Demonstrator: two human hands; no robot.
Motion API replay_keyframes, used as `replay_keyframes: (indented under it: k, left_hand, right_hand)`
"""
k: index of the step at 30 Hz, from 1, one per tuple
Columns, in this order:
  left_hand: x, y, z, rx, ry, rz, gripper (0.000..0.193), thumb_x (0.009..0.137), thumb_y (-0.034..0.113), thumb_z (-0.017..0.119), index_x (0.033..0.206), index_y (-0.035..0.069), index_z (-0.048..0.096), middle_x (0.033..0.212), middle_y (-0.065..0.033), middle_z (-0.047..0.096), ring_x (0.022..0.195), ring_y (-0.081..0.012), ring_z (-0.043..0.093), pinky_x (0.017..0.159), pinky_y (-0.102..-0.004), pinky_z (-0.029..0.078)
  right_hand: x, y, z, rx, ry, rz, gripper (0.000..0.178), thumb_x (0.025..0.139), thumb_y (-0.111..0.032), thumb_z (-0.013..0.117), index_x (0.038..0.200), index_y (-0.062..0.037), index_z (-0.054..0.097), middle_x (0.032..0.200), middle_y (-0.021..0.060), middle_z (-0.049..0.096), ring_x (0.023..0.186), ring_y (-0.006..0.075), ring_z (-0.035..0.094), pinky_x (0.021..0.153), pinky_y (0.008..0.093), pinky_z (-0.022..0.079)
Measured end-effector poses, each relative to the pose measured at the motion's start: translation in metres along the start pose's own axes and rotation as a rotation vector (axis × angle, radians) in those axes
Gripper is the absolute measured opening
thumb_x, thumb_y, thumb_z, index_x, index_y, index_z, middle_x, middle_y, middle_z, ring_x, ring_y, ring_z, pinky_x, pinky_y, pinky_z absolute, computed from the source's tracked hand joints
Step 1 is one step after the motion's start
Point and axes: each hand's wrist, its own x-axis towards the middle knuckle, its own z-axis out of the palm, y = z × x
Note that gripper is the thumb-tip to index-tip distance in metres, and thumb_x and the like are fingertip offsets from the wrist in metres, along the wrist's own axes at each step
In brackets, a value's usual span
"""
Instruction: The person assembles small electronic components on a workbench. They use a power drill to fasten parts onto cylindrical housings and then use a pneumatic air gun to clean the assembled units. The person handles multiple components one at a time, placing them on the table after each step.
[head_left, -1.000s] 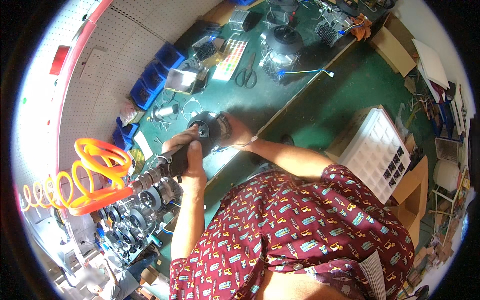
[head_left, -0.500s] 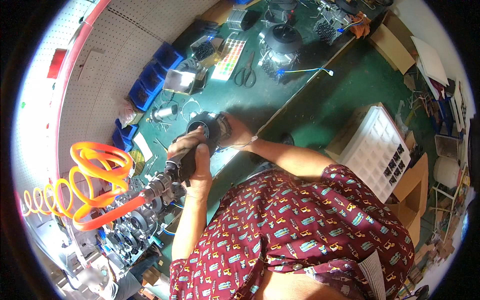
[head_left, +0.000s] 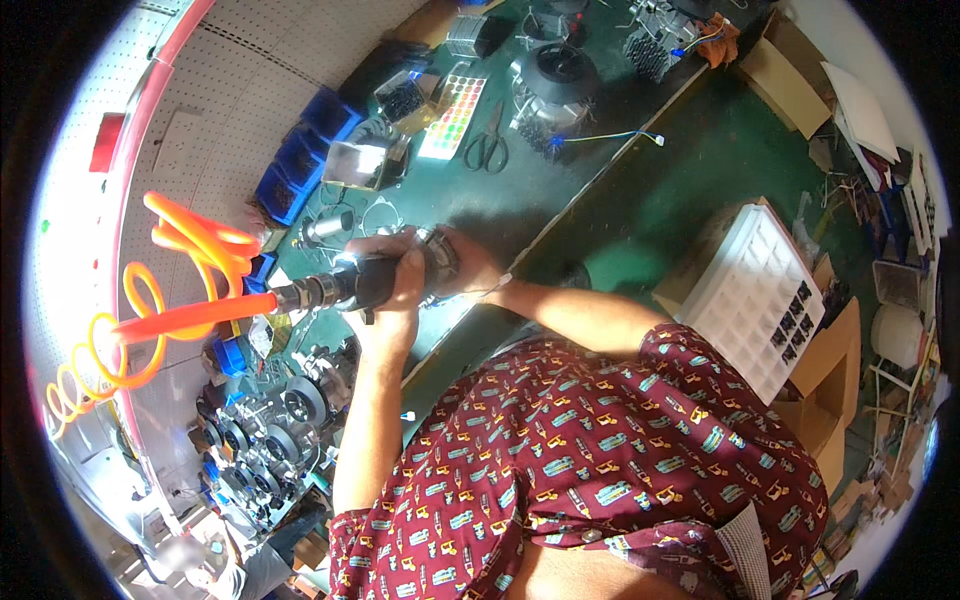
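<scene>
Two hands busy over the green surface (head_left: 640, 190): left hand (head_left: 395, 290), fingers wrapped around a dark air tool (head_left: 345, 287) fed by an orange coiled hose (head_left: 190, 260); right hand (head_left: 465, 265), fingers closed on a round metal part (head_left: 435, 262) just beneath the tool's tip.

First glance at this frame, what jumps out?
The bright orange coiled air hose at far left, feeding a dark handheld pneumatic driver gripped by the left hand. The right hand steadies a round dark motor part on the green workbench.
</scene>
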Motion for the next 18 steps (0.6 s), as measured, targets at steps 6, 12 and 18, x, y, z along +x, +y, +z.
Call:
replay_keyframes:
  k: [6, 12, 18]
  left_hand:
    - [-0.001, -0.006, -0.001, -0.058, -0.064, 0.047, 0.016, 0.084, -0.002, 0.067, 0.096, 0.003, 0.057, 0.095, -0.0124, 0.068, 0.091, -0.0210, 0.066, 0.095, -0.0431, 0.053]
    - [-0.006, -0.003, -0.014, 0.009, -0.062, 0.036, 0.016, 0.085, 0.000, 0.067, 0.096, 0.004, 0.057, 0.097, -0.0105, 0.066, 0.091, -0.0181, 0.062, 0.087, -0.0363, 0.050]
    - [-0.006, -0.007, -0.029, -0.068, -0.004, 0.088, 0.022, 0.085, -0.004, 0.065, 0.097, 0.006, 0.050, 0.092, -0.0101, 0.063, 0.093, -0.0222, 0.063, 0.099, -0.0464, 0.048]
  right_hand:
    - [-0.001, -0.001, 0.004, 0.000, -0.002, -0.001, 0.128, 0.049, -0.035, 0.099, 0.148, 0.0024, 0.028, 0.128, 0.0189, 0.057, 0.120, 0.0304, 0.056, 0.103, 0.0382, 0.045]
    - [0.003, 0.002, 0.007, 0.029, -0.021, -0.010, 0.129, 0.047, -0.037, 0.100, 0.148, 0.0021, 0.028, 0.128, 0.0196, 0.057, 0.120, 0.0314, 0.057, 0.103, 0.0387, 0.045]
    - [0.014, -0.002, 0.007, -0.272, -0.077, 0.031, 0.123, 0.051, -0.044, 0.095, 0.146, -0.0004, 0.030, 0.138, 0.0255, 0.046, 0.130, 0.0393, 0.046, 0.109, 0.0431, 0.040]
